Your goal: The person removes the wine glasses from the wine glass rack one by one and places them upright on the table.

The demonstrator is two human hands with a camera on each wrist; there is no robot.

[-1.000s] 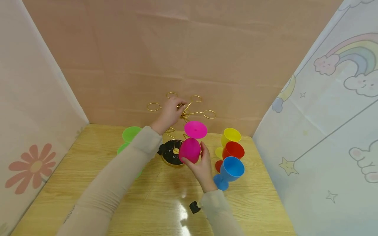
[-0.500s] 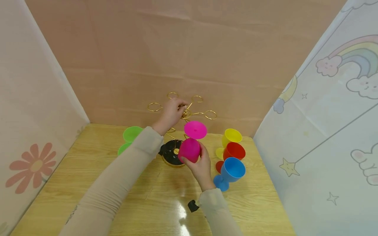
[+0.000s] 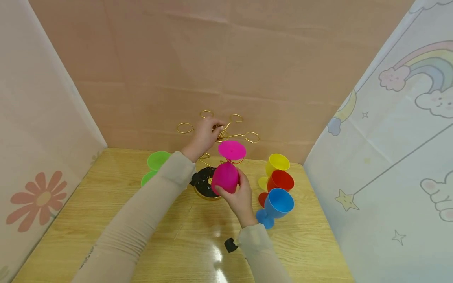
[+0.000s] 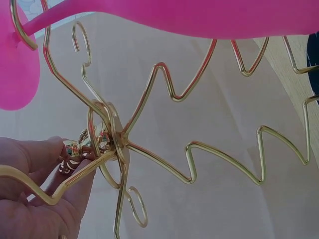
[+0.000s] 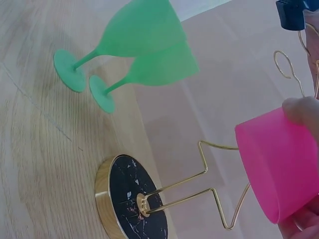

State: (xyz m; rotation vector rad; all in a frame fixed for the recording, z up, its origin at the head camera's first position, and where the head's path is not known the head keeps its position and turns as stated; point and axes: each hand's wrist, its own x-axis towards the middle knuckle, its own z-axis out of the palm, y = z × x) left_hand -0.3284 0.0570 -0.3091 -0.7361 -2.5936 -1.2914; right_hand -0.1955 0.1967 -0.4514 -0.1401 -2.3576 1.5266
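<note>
My right hand [image 3: 242, 200] grips the bowl of a pink plastic goblet [image 3: 225, 179], held upside down with its foot upward. In the left wrist view the goblet's stem [image 4: 57, 14] sits at an open ring of the gold wire goblet rack [image 4: 119, 139]. Whether the ring bears any weight cannot be told. At the rack's top, my left hand [image 3: 206, 135] pinches the gold ornamental knob [image 4: 75, 149]. The rack's round black base [image 3: 202, 182] with a gold rim stands on the table; my arm and the pink goblet cover parts of the rack.
Green goblets [image 5: 142, 30] stand upright at the left, partly behind my left sleeve in the head view. Yellow [image 3: 277, 163], red [image 3: 280, 181] and blue [image 3: 279, 202] goblets stand in a row at the right. A beige backdrop [image 3: 159, 59] rises behind the wooden table [image 3: 198, 251].
The pink goblet has moved slightly up and to the left with my right hand, its stem now at a rack ring. My left hand has stayed on the knob.
</note>
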